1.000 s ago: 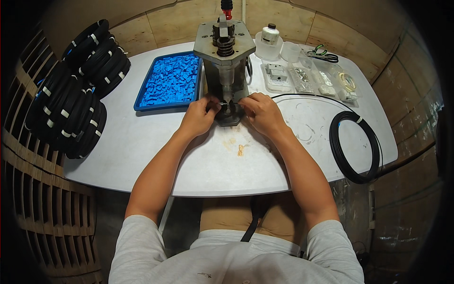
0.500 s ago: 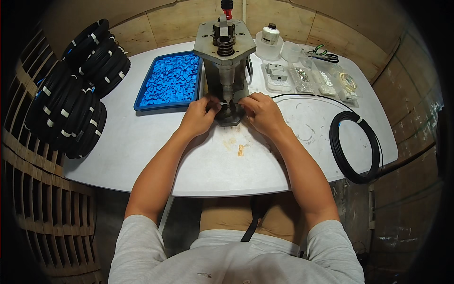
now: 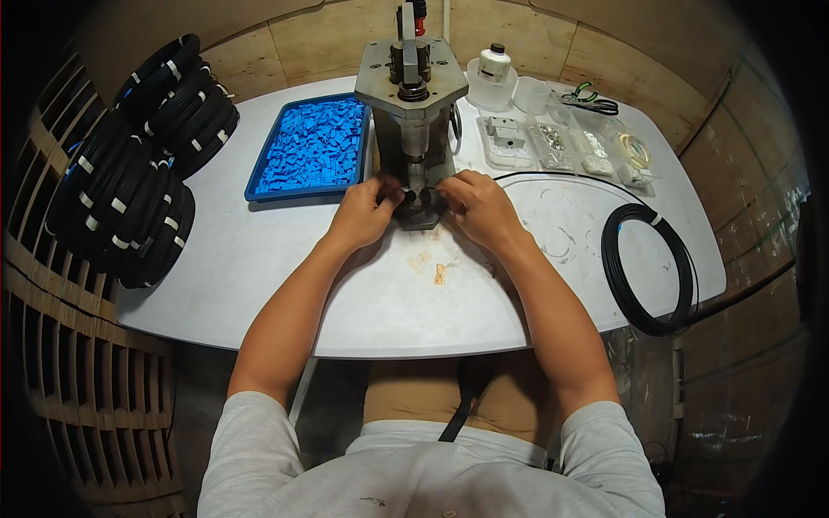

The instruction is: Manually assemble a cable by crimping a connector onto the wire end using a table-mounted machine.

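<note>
**Two hands meet at the foot of a bench press**

Two hands close in on one small spot: the base of the grey metal press (image 3: 413, 104), where a small dark part (image 3: 420, 200) sits under the ram. The left hand (image 3: 363, 212) comes in from the left with its fingers curled against the part; the right hand (image 3: 477, 205) mirrors it from the other side, fingertips pinched at the same point. What exactly each hand grips is hidden by the fingers.

The press is blocky, dull steel, upright at the middle of a white rounded table (image 3: 259, 259). A thin black wire (image 3: 561, 177) arcs from the press towards the right, where a coil of black cable (image 3: 649, 268) lies flat near the table edge.

Just left of the press lies a blue tray (image 3: 311, 148), full of small blue plastic pieces. Behind and right of it stand a clear tub with a white bottle (image 3: 493, 65) and several clear shallow boxes (image 3: 553, 142) of small metal bits. Bundled black cable coils (image 3: 129, 173) with white ties are heaped at the far left.
</note>
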Demonstrator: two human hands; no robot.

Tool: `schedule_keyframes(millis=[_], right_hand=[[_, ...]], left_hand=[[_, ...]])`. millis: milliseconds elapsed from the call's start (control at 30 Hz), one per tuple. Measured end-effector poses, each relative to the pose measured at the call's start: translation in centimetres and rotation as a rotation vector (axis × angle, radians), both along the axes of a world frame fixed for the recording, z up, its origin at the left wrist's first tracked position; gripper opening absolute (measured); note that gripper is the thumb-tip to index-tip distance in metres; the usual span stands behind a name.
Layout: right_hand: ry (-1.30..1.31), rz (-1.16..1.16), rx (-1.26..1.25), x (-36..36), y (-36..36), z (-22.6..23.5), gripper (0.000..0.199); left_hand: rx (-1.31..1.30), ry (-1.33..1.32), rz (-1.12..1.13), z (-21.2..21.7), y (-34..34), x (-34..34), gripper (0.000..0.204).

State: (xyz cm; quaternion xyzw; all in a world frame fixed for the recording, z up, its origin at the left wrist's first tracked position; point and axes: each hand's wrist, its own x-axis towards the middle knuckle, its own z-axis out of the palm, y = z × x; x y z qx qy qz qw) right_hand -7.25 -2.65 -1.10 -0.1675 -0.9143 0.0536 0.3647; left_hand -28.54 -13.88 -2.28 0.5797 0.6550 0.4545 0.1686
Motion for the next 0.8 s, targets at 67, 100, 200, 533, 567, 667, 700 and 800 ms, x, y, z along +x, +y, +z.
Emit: schedule_keyframes(millis=[67,100,200,533,567,667,700,800], right_hand=[[-0.007,0.0,-0.007,0.0,-0.08,0.01,0.024],[-0.009,-0.009,-0.017,-0.02,-0.14,0.02,0.023],[0.012,-0.008,-0.024,-0.1,-0.22,0.01,0.02],[-0.043,-0.036,-0.021,0.06,-0.03,0.05,0.02],[-0.044,-0.036,-0.022,0.04,-0.12,0.03,0.02],[-0.03,-0.037,-0.051,-0.13,-0.35,-0.04,0.021],[-0.005,-0.02,-0.038,-0.19,-0.34,-0.06,0.023],[0.012,-0.004,-0.021,-0.12,-0.1,-0.24,0.026]], left_hand=[[0.014,0.009,0.001,-0.09,0.02,-0.05,0.024],[0.014,0.009,0.002,-0.09,0.0,-0.08,0.024],[0.011,0.02,-0.003,-0.05,0.04,-0.05,0.025],[-0.002,0.026,0.0,0.01,0.12,-0.04,0.026],[-0.003,0.027,0.001,-0.02,0.14,-0.03,0.026],[0.0,0.021,-0.004,-0.03,0.08,-0.14,0.026],[0.0,0.022,-0.003,-0.02,0.05,-0.13,0.026],[-0.002,0.039,0.008,0.12,0.04,0.12,0.025]])
